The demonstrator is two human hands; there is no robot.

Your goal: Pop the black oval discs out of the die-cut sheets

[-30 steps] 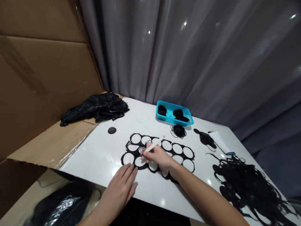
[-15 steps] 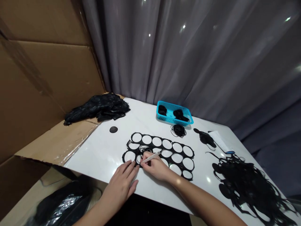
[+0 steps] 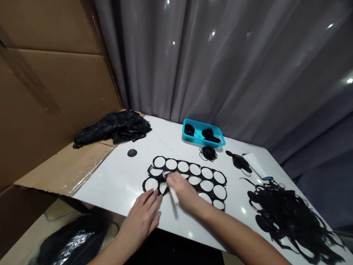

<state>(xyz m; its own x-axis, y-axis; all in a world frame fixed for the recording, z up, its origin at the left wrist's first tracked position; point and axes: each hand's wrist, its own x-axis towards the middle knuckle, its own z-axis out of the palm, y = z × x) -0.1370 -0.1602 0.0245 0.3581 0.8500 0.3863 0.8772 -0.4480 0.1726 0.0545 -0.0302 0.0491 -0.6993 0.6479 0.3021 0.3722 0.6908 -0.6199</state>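
Note:
A thin black sheet (image 3: pixel 213 180) punched with rows of round holes lies flat on the white table. My left hand (image 3: pixel 142 215) rests palm down at its near left edge, fingers stretched and fingertips touching the black border. My right hand (image 3: pixel 183 189) is closed over the left half of the sheet, around a slim white pen-like tool (image 3: pixel 174 202) that is smeared by motion. The tool's rear end points toward me. Its working tip is hidden by the fingers, and so is part of the sheet beneath them.
Behind the sheet are a coil of black rings (image 3: pixel 209 153) and a blue basket (image 3: pixel 203 139) with black bundles. A black disc (image 3: pixel 132 152) lies left. Black scraps (image 3: pixel 286 213) heap at right, near a white strip (image 3: pixel 257 165). Black sheeting (image 3: pixel 116 127) lies by the cardboard (image 3: pixel 55 81).
My right hand has moved slightly away from me and turned, swinging the white tool's rear end toward me. The loose black strands beside its fingers are now mostly hidden. My left hand stays in place.

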